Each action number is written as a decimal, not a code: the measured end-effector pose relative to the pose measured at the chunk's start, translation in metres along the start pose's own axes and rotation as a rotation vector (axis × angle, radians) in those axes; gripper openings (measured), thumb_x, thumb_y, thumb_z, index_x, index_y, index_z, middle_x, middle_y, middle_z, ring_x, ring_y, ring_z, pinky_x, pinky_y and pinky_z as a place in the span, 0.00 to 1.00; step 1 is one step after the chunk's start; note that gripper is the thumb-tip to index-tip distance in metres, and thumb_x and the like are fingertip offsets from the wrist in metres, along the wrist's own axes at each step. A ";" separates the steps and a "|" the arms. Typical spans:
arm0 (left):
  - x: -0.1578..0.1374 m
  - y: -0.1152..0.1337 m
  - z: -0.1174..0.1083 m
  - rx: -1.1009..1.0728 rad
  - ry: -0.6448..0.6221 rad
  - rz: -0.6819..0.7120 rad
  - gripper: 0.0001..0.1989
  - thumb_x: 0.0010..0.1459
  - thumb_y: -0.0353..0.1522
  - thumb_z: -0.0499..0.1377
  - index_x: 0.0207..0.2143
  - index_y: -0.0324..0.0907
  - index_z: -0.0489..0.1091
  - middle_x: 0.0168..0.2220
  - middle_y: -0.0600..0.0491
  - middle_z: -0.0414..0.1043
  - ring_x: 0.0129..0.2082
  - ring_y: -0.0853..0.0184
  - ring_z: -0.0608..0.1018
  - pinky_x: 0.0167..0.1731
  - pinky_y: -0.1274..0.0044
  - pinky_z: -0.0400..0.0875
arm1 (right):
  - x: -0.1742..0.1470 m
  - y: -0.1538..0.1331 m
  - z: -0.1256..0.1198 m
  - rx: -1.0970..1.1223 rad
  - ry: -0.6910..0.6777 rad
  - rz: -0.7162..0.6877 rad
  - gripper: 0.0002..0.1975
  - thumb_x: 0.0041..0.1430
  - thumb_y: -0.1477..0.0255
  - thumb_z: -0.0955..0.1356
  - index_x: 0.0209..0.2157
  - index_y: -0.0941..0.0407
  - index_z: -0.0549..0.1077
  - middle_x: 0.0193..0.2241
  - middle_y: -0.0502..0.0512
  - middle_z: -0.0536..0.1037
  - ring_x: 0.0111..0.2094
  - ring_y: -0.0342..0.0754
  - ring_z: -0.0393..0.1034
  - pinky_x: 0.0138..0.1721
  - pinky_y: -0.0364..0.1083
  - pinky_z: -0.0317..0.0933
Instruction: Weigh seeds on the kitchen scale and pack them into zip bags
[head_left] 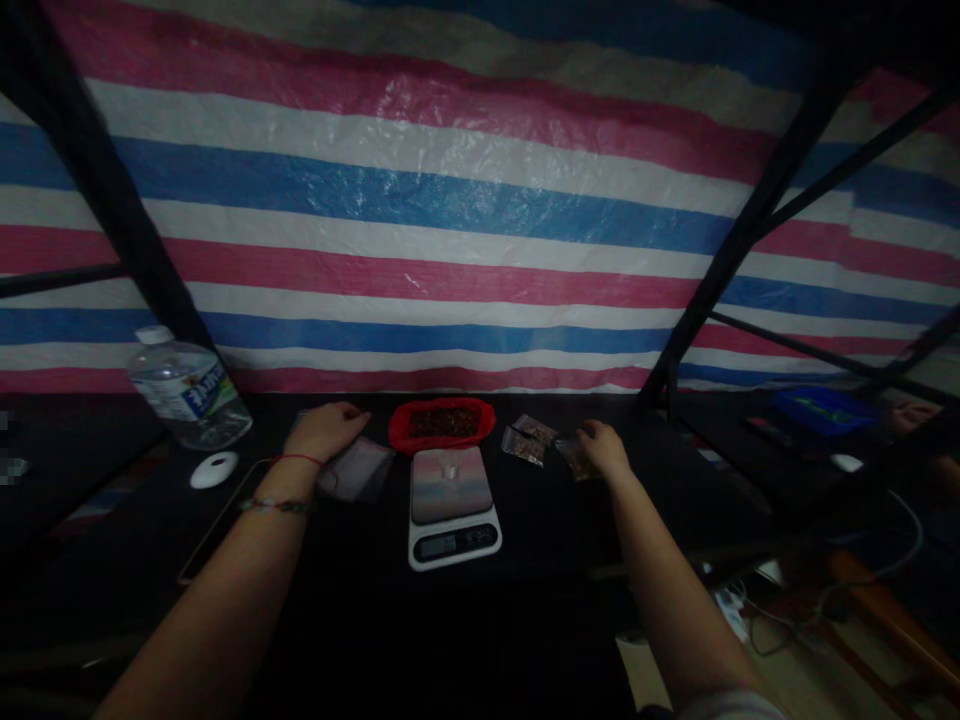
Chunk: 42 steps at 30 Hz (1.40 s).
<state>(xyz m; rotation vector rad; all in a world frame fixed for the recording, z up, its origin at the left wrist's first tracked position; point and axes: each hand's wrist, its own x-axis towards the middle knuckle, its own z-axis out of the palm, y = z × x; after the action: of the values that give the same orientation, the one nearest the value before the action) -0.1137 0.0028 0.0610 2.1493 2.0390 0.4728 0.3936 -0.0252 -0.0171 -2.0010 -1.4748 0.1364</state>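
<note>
On dark table [547,525], right of scale [451,490], two filled bags [523,447] lie, apparently done. Third bag [573,461] under right hand [602,449]; pinch I cannot tell. Left hand [328,431] at flat clear bags [360,472], grip also unclear. Red tray [400,431] holds dark pieces [442,422]: portion seems left.

The left hand [330,430] is lying by some clear bags [358,474]. The right hand [602,447] is touching a filled bag [573,461]. Two more filled bags [525,449] are lying near it. A red tub [400,432] is holding brown bits [444,422] behind a white scale [453,492] on the bench [544,520]. A bottle [196,395] is standing left.
</note>
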 end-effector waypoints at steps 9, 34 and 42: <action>-0.026 -0.039 0.057 0.113 -0.157 -0.080 0.22 0.48 0.41 0.60 0.43 0.37 0.73 0.45 0.38 0.76 0.45 0.54 0.78 0.40 0.74 0.70 | -0.018 -0.102 0.014 0.376 0.105 -0.407 0.20 0.57 0.74 0.59 0.48 0.56 0.75 0.33 0.56 0.81 0.34 0.50 0.75 0.40 0.48 0.66; -0.047 -0.021 0.051 0.135 -0.016 -0.016 0.19 0.59 0.31 0.45 0.42 0.36 0.74 0.45 0.40 0.76 0.45 0.58 0.77 0.47 0.72 0.68 | -0.032 -0.161 0.094 0.606 0.057 -0.413 0.22 0.62 0.60 0.59 0.17 0.55 0.60 0.15 0.45 0.59 0.20 0.42 0.54 0.24 0.42 0.47; -0.036 -0.020 0.061 0.076 -0.117 -0.166 0.26 0.52 0.41 0.58 0.51 0.34 0.68 0.46 0.38 0.75 0.44 0.54 0.78 0.40 0.73 0.70 | -0.029 -0.160 0.099 0.560 0.083 -0.516 0.22 0.60 0.64 0.60 0.13 0.54 0.60 0.15 0.48 0.61 0.23 0.44 0.58 0.30 0.44 0.53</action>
<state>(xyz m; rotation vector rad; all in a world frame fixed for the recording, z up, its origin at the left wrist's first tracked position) -0.1142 -0.0247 -0.0070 1.9739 2.1783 0.2453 0.2086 0.0179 -0.0158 -1.1392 -1.6279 0.2134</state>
